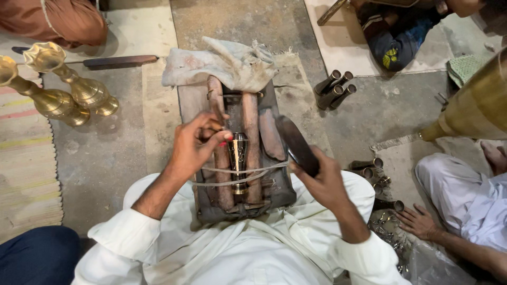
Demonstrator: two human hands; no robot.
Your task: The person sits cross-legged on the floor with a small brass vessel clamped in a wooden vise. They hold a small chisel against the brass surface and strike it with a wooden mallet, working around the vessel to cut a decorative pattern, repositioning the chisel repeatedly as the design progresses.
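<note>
Down on a bare concrete floor (121, 153) it was, striped mat (24, 158) off to one side, and the person in white sat right behind a wooden work block (274, 179). Left hand (193, 145) was over the block, fingers (219, 138) pinched together on a thin tool I couldn't make out, tip down against the small brass vase (239, 158). That vase lay lengthwise between two worn wooden bars (251, 137), strapped down by a cord (227, 170) across its middle. Right hand (322, 179) was up beside the block, fingers wrapped tight round a dark flat mallet (296, 143), its head tilted toward the vase but clear of it. A dirty cloth (227, 66) was bunched at the block's far end. Two tall brass vases (63, 89) lay at the left, dark metal tubes (334, 88) at the right, and another person's hand (418, 221) rested flat on the floor nearby.
</note>
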